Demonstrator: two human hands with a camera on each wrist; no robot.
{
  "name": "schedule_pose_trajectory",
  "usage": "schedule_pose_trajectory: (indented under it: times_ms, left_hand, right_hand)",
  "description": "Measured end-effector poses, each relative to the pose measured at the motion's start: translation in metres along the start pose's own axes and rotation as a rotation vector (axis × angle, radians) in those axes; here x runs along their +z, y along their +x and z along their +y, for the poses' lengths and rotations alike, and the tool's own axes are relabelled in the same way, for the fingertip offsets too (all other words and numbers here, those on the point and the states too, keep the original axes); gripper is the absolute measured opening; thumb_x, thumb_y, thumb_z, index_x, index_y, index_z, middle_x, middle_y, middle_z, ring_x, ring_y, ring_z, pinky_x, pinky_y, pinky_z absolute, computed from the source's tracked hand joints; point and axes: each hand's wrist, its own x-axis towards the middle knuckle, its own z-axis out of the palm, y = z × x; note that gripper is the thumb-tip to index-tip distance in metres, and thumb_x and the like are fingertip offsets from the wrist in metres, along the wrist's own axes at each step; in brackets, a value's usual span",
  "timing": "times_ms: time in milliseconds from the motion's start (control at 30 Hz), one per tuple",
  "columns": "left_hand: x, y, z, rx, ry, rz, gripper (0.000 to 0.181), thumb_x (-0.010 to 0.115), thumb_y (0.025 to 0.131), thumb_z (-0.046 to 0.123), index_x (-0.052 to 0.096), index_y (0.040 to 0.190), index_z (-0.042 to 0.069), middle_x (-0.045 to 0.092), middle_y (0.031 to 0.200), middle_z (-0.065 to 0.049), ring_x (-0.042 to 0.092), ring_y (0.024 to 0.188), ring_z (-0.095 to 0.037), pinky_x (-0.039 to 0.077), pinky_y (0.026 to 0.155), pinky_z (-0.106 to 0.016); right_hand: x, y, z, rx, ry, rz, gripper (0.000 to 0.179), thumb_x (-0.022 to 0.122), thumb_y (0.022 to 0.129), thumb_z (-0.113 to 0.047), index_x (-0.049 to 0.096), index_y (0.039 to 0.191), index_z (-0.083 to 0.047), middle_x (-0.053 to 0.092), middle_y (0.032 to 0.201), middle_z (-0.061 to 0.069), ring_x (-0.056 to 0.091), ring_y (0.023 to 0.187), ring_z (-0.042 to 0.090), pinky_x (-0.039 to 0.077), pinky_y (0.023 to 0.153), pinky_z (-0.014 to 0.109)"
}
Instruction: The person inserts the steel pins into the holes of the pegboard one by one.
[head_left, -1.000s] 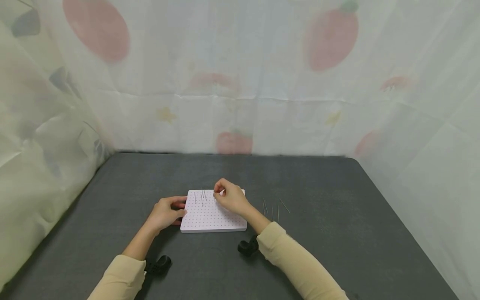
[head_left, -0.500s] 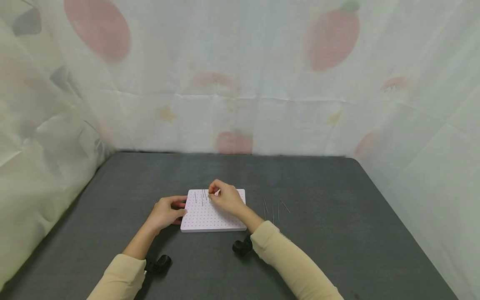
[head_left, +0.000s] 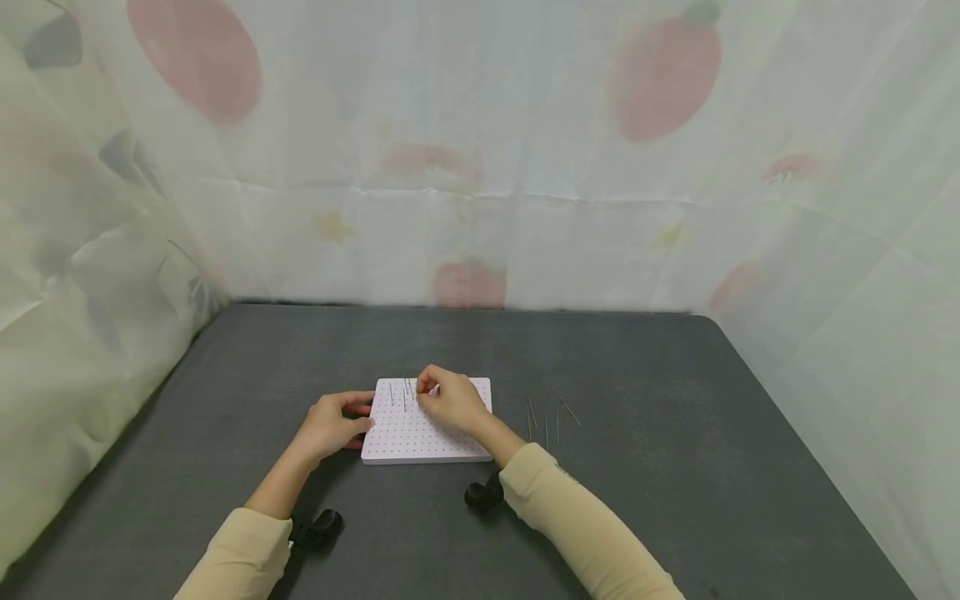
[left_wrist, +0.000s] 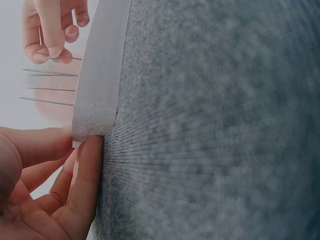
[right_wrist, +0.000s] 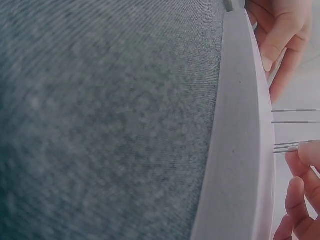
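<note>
A white pegboard (head_left: 420,446) with rows of small holes lies on the dark table. Several thin metal pins (left_wrist: 47,102) stand upright in it near its far left corner. My left hand (head_left: 330,427) grips the board's left edge, thumb at the upper rim and fingers against the side and underneath. Over the far part of the board, my right hand (head_left: 452,402) pinches another thin metal pin (left_wrist: 74,58) between thumb and forefinger. In the left wrist view, this pin's lower end meets the board's face, close beside the standing pins.
Several loose metal pins (head_left: 557,427) lie on the table (head_left: 675,467) right of the board. A black camera is strapped at each wrist, low over the table. A pale patterned curtain (head_left: 555,250) hangs behind the table and along both sides.
My right hand has moved left over the board with its pin, close to the standing pins, and dipped slightly. My left hand stays at the board's left edge.
</note>
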Motion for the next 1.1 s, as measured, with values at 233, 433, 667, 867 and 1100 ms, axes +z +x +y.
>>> schedule_pose_trajectory:
  times_ms: [233,433,667,867,1100]
  left_hand:
    - [0.000,0.000,-0.001,0.003,-0.001,0.002,0.050,0.064,0.082,0.003,0.051,0.130,0.003,0.057,0.111,-0.019,0.062,0.077,-0.018,0.057,0.060,-0.031]
    - [0.000,-0.001,-0.001,-0.003,-0.004,-0.004,0.050,0.064,0.082,0.003,0.051,0.130,0.003,0.057,0.110,-0.019,0.062,0.076,-0.018,0.057,0.059,-0.031]
    - [-0.001,-0.001,0.000,-0.011,0.003,-0.005,0.050,0.063,0.083,0.003,0.050,0.131,0.004,0.056,0.110,-0.019,0.062,0.075,-0.016,0.057,0.060,-0.031]
    - [-0.001,-0.001,0.000,-0.010,0.003,0.000,0.050,0.063,0.083,0.003,0.050,0.131,0.004,0.055,0.111,-0.019,0.062,0.076,-0.017,0.057,0.061,-0.031]
    - [-0.001,-0.001,0.000,-0.010,0.004,0.000,0.050,0.063,0.083,0.003,0.050,0.131,0.003,0.055,0.111,-0.020,0.062,0.076,-0.016,0.057,0.060,-0.031]
  right_hand:
    - [0.000,-0.001,0.000,0.007,-0.013,-0.004,0.003,0.063,0.084,-0.015,0.060,0.085,-0.016,0.063,0.084,-0.005,0.048,0.062,0.005,0.037,0.054,0.017]
    - [0.002,-0.001,0.000,0.022,-0.041,-0.018,0.003,0.062,0.084,-0.016,0.059,0.085,-0.017,0.062,0.085,-0.005,0.048,0.062,0.004,0.038,0.055,0.017]
    - [0.001,-0.001,0.003,0.026,-0.060,-0.029,0.004,0.061,0.085,-0.017,0.059,0.088,-0.019,0.062,0.085,-0.007,0.052,0.068,0.004,0.040,0.058,0.017]
    - [-0.009,-0.005,0.001,0.032,-0.056,-0.045,0.007,0.059,0.086,-0.016,0.062,0.092,-0.018,0.063,0.088,-0.006,0.053,0.071,0.006,0.041,0.061,0.018]
    - [-0.018,-0.008,0.005,0.008,-0.059,-0.049,0.009,0.059,0.087,-0.016,0.063,0.095,-0.015,0.065,0.090,-0.004,0.053,0.071,0.007,0.042,0.062,0.018]
